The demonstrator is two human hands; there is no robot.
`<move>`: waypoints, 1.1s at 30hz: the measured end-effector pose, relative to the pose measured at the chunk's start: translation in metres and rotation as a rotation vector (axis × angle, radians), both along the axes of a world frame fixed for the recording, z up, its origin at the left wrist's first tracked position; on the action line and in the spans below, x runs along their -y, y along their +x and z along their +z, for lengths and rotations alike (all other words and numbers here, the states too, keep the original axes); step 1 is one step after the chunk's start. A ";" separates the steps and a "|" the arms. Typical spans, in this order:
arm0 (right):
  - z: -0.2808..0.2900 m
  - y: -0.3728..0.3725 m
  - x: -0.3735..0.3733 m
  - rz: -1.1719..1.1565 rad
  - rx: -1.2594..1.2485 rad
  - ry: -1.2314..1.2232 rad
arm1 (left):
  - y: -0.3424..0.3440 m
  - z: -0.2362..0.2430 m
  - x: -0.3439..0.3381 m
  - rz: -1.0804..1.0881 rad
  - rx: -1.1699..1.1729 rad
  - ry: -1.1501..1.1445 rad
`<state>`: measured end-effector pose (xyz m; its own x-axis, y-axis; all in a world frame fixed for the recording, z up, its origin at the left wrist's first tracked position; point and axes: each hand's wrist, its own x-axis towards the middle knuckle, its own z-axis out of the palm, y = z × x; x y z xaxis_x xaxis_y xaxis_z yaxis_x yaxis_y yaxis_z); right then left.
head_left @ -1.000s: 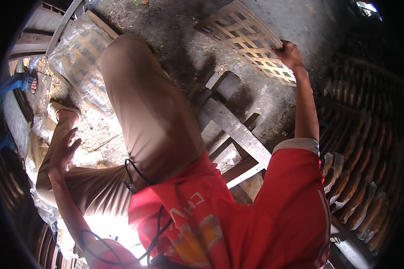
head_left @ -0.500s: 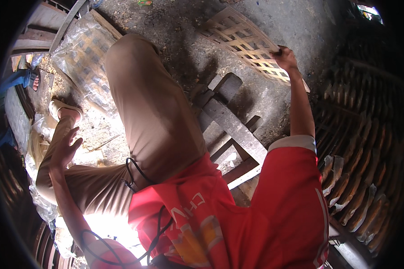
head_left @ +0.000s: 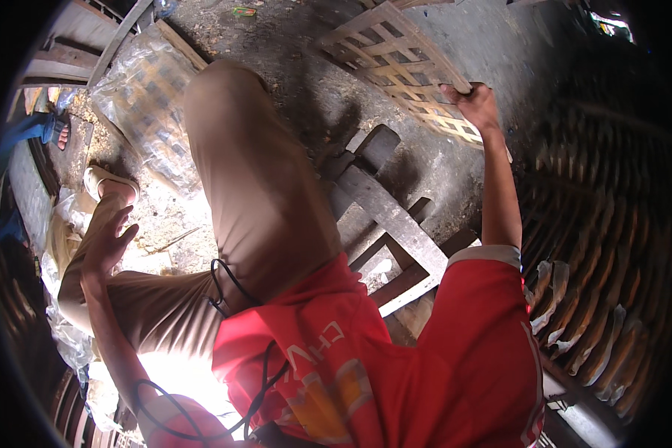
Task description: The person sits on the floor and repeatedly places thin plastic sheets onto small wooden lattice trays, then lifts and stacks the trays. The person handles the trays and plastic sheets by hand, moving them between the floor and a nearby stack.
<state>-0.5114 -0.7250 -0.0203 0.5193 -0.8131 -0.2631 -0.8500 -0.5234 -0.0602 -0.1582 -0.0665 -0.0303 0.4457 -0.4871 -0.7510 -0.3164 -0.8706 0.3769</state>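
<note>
My right hand is closed around the near right edge of a wooden lattice panel. The panel, made of crossed flat slats in a frame, is tilted, with one long edge low near the floor. My left hand holds nothing; its fingers are apart, and it lies against the shin of my bent left leg. Between my right arm and right knee is a low wooden frame with a square opening.
A second lattice panel covered in clear plastic lies left of my knee. Along the right side stands a dark rack with rows of plastic-wrapped flat pieces. Another person's foot is at the far left. A black cable hangs by my shirt.
My right hand has tilted the lattice panel up more steeply, its top edge rising toward the far side. My left hand has stayed on my leg.
</note>
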 end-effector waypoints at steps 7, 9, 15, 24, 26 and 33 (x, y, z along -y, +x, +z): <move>-0.002 0.015 0.003 -0.025 0.022 -0.061 | 0.004 -0.006 -0.012 -0.026 0.007 -0.055; 0.001 0.018 -0.002 0.007 0.039 -0.057 | 0.003 -0.003 -0.009 0.003 0.002 -0.033; 0.010 0.013 0.007 -0.024 -0.026 -0.034 | 0.009 -0.016 -0.015 -0.086 0.042 -0.045; 0.005 0.022 -0.008 0.144 -0.084 -0.094 | 0.007 -0.010 -0.015 -0.047 0.020 -0.038; -0.002 0.010 0.011 0.097 0.019 -0.087 | 0.006 -0.011 -0.010 -0.074 0.037 -0.049; 0.012 0.023 -0.004 0.022 0.161 -0.159 | 0.006 -0.009 -0.012 -0.013 0.000 -0.067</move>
